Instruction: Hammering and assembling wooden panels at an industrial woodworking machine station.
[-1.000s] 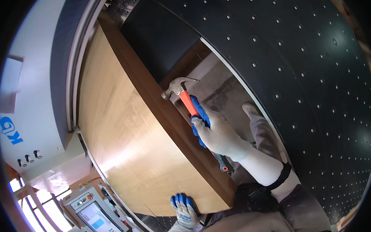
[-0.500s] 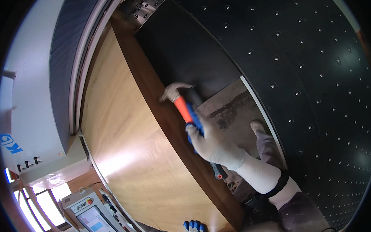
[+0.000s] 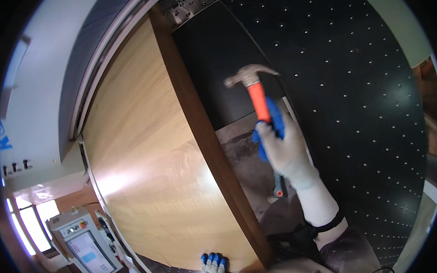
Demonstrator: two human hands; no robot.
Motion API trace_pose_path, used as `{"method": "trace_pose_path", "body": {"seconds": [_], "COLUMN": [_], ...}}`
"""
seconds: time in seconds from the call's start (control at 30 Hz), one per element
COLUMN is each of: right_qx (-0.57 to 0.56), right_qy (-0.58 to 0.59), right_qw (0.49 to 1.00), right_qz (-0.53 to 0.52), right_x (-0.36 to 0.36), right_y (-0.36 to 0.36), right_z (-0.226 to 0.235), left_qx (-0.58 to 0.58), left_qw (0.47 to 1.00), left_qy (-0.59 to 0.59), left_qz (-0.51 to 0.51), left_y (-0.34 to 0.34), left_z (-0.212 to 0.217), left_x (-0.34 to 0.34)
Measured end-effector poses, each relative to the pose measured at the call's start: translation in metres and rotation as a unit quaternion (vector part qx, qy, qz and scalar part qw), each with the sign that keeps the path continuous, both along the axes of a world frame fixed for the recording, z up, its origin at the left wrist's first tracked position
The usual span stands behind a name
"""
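Observation:
My right hand [image 3: 287, 148], in a white glove with blue fingers, is closed round the handle of a claw hammer [image 3: 258, 100]. The hammer has a metal head, an orange neck and a dark grip end showing below my fist. Its head is raised in the air, apart from the brown side edge of a wood-grain panel stack [image 3: 147, 158]. At the near end of that stack, my left hand [image 3: 214, 267], gloved alike, lies on the top face with its fingers stretched out. Its wrist is cut off by the lower rim.
A black table with metal ball studs [image 3: 352, 112] fills the right side. Between it and the stack lies a gap showing grey floor [image 3: 243, 159]. A machine control panel with a screen [image 3: 90, 254] stands at the lower left. A white machine housing [image 3: 39, 94] rises beyond.
My right hand has swung the hammer up and to the right, away from the stack's side edge. My left hand still rests on the panel. The whole view has shifted slightly.

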State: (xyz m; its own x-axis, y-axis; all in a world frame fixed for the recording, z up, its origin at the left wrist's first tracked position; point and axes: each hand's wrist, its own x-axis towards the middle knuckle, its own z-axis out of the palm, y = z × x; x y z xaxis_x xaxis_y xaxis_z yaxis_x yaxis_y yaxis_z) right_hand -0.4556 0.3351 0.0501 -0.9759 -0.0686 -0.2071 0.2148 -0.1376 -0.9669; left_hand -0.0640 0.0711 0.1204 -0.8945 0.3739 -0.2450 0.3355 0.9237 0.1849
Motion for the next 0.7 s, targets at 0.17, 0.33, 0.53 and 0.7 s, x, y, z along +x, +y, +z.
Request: {"method": "trace_pose_path", "body": {"seconds": [0.17, 0.33, 0.53, 0.7], "right_qx": [-0.088, -0.046, -0.088, -0.139], "right_qy": [-0.126, -0.148, -0.166, -0.149], "right_qw": [0.988, 0.988, 0.982, 0.979], "right_qz": [0.025, 0.003, 0.011, -0.002], "right_x": [0.0, 0.017, 0.026, 0.027], "right_y": [0.043, 0.044, 0.043, 0.038], "right_z": [0.004, 0.007, -0.006, -0.005], "left_qx": [0.091, 0.079, -0.174, -0.449], "left_qw": [0.989, 0.986, 0.948, 0.839], "left_qy": [-0.115, -0.134, -0.054, -0.247], "left_qz": [-0.008, -0.063, -0.261, -0.182], "left_y": [0.008, -0.026, 0.044, 0.104], "left_z": [0.031, 0.059, 0.043, 0.026], "left_x": [-0.051, -0.201, -0.419, -0.477]}}
